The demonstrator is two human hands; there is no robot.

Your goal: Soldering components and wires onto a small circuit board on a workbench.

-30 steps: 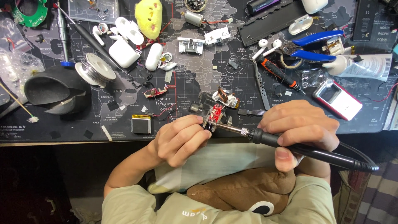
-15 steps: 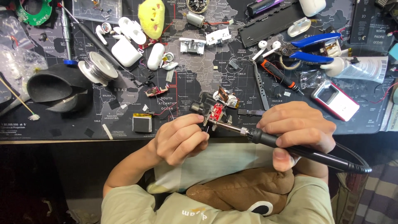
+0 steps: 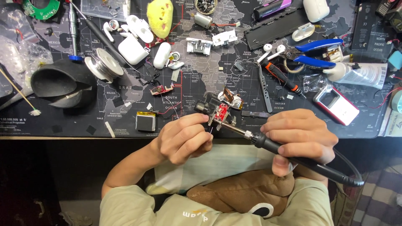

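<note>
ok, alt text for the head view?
The right hand holds a soldering iron with its tip at a small red circuit board; the left hand is at the board's near side. A map-print desk mat carries earbuds, solder spool and blue pliers.

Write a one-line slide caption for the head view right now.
Right hand holds a soldering iron to a small red circuit board steadied by the left hand above a cluttered desk mat.

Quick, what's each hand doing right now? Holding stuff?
Left hand: closed, pinching a thin wire beside the small red circuit board.
Right hand: closed around the black soldering iron, tip at the board.
</note>
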